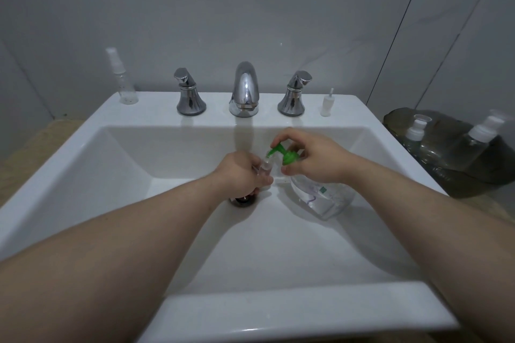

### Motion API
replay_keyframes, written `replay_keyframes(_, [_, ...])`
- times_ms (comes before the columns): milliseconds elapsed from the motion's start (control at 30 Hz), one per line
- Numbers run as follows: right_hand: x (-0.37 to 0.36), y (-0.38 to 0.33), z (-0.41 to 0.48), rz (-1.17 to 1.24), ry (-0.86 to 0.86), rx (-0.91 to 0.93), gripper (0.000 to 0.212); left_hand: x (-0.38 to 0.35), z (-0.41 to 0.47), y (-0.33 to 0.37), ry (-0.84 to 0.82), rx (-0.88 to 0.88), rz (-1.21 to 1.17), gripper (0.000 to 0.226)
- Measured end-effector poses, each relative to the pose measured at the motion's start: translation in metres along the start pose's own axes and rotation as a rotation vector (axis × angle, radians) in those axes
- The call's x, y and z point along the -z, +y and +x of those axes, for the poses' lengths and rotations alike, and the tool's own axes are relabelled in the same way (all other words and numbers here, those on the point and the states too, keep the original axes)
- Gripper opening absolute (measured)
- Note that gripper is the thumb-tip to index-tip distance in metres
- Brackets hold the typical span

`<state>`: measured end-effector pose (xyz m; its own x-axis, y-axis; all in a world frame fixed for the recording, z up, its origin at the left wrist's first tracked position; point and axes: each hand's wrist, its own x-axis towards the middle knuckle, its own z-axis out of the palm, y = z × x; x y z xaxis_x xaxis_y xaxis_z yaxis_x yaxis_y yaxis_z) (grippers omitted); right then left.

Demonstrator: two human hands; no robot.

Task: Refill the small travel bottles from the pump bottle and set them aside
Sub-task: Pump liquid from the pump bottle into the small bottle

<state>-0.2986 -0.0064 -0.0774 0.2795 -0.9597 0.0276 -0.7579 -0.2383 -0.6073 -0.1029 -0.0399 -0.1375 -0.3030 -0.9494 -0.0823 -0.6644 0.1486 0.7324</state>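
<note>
Head view, mid-fill by my judgement: the left hand (242,172) grips a small travel bottle (264,168) under the nozzle, low in the sink (83,125). The right hand (315,156) curls round the pump bottle (320,198) head. The spray bottle (122,83) at eleven o'clock and two bottles (415,133) at three o'clock have unclear contents.

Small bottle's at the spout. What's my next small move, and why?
Probably press the green pump head down with the right hand: its nozzle appears to meet the mouth of the small travel bottle, which the left hand holds over the sink basin.
</note>
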Motion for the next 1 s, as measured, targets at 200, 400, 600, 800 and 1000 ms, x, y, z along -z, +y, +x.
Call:
replay_keyframes(200, [-0.0010, 0.0001, 0.0004, 0.027, 0.004, -0.004, 0.041, 0.0021, -0.0019, 0.0014, -0.018, -0.003, 0.052, 0.027])
replay_keyframes(400, [-0.0014, 0.0005, 0.0021, 0.042, 0.009, -0.020, 0.039, 0.0025, -0.0036, 0.0051, -0.034, -0.017, 0.098, 0.025])
replay_keyframes(600, [-0.0012, 0.0010, 0.0016, 0.039, 0.007, -0.032, 0.038, 0.0029, -0.0054, 0.0068, -0.043, 0.003, 0.105, 0.032])
replay_keyframes(800, [-0.0024, 0.0021, 0.0017, 0.034, -0.027, -0.017, 0.049, 0.0072, -0.0066, 0.0097, -0.002, 0.004, 0.135, 0.035])
replay_keyframes(1000, [-0.0002, 0.0016, -0.0010, 0.017, -0.044, -0.017, 0.050, 0.0068, -0.0059, 0.0096, 0.049, -0.009, 0.138, 0.032])
